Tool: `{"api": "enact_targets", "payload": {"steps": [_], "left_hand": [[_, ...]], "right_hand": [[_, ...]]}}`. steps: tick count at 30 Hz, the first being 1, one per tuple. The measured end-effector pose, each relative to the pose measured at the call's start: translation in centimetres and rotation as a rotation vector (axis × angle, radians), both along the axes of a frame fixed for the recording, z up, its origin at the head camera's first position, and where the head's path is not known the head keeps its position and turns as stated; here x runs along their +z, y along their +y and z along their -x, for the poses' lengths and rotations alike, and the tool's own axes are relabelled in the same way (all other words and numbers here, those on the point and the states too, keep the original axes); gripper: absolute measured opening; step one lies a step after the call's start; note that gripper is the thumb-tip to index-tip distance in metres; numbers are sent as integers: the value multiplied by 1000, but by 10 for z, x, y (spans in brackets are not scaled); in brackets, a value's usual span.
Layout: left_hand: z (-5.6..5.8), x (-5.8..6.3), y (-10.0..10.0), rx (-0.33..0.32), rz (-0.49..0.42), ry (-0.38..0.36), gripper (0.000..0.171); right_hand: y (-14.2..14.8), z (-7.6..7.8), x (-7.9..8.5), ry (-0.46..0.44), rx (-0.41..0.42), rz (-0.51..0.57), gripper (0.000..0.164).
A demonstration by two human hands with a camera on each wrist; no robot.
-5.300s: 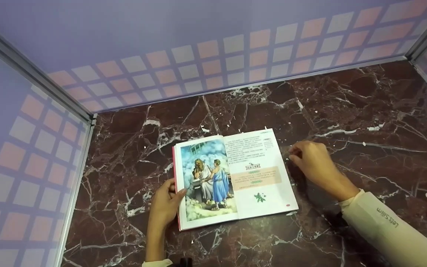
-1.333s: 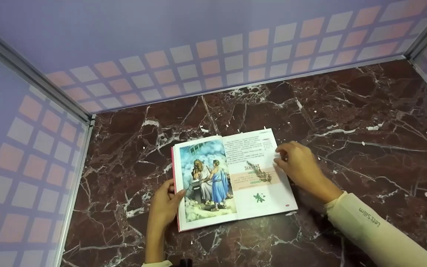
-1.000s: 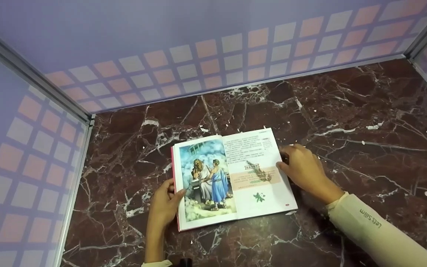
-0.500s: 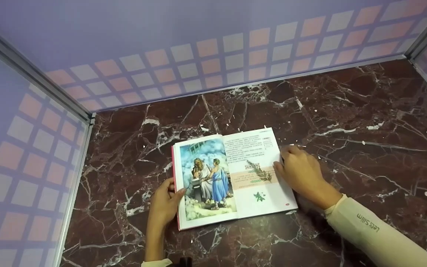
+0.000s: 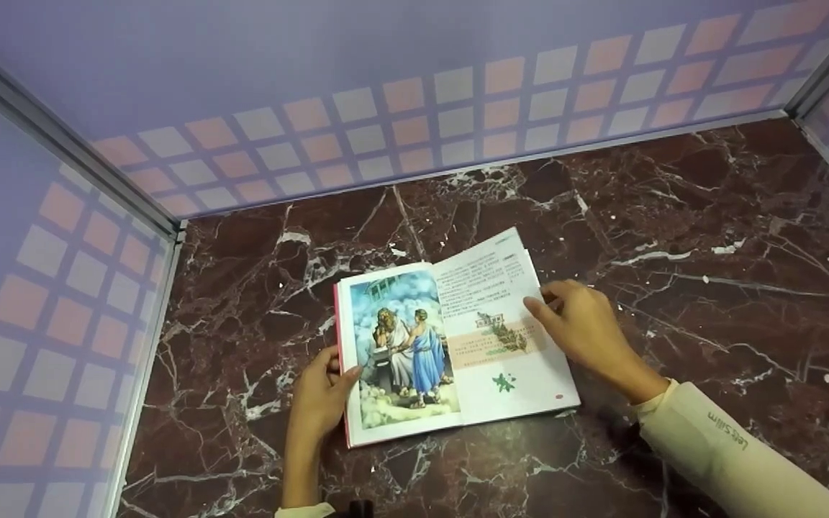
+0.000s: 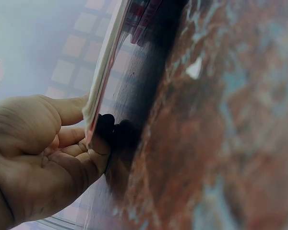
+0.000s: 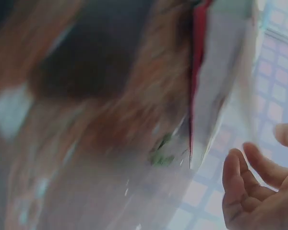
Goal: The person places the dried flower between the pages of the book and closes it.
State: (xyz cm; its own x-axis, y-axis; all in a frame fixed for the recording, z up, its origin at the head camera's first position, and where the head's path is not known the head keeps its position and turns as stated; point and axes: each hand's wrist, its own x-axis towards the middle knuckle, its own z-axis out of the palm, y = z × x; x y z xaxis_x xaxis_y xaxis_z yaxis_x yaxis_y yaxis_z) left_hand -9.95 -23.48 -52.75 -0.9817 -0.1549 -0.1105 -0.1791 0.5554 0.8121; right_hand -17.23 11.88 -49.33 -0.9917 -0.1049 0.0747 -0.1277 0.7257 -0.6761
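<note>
An open book (image 5: 400, 432) lies on the table, a colour picture on its left page and print on its right page (image 5: 529, 392). My left hand (image 5: 321, 399) grips the book's left edge, thumb on top and fingers curled beneath; the left wrist view shows this grip too. A thin leafy sprig (image 5: 508, 338) lies across the right page, whose upper corner stands lifted. My right hand (image 5: 587, 331) is at that page's outer edge, thumb over it in the head view. In the right wrist view the thumb (image 7: 285, 134) stands apart from the fingers, near the blurred page.
The dark red marble table (image 5: 731, 324) bears small white flecks. A green leafy bit (image 7: 161, 152) lies on it near the book in the right wrist view. Panels with pink and white squares (image 5: 393, 93) bound the back and sides.
Since 5.3 s ago the sprig has come onto the right page and my right hand has moved to its edge. Within the last half second the page's upper corner has risen. My left hand stays put.
</note>
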Motion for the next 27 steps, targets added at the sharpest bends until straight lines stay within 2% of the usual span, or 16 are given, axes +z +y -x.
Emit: {"api": "enact_targets", "payload": {"steps": [4,7,8,10,13,15,20,23,27], "left_hand": [[0,1,1,-3,-3,2,44],[0,1,0,-2,-2,-3,44],[0,1,0,0,-3,-7,44],[0,0,0,1,-5,-16,44],[0,-1,-1,2,-4,-23,43],[0,-1,-1,2,-4,-25,43],[1,-1,-1,0,-15,-24,42],[1,-1,-1,-3,-17,-19,43],[1,0,0,0,-13,-17,44]], "right_hand": [[3,5,8,-358,-18,460,57],[6,8,10,-629,33,845,76],[7,9,10,-701,61,942,78],[8,10,8,-813,97,1102,78],[7,9,7,-893,142,1261,73],[5,8,6,-915,154,1304,70],[-6,3,9,-931,215,1314,73],[-15,-1,11,-907,252,1232,79],[-30,-9,11,-832,297,1058,86]]}}
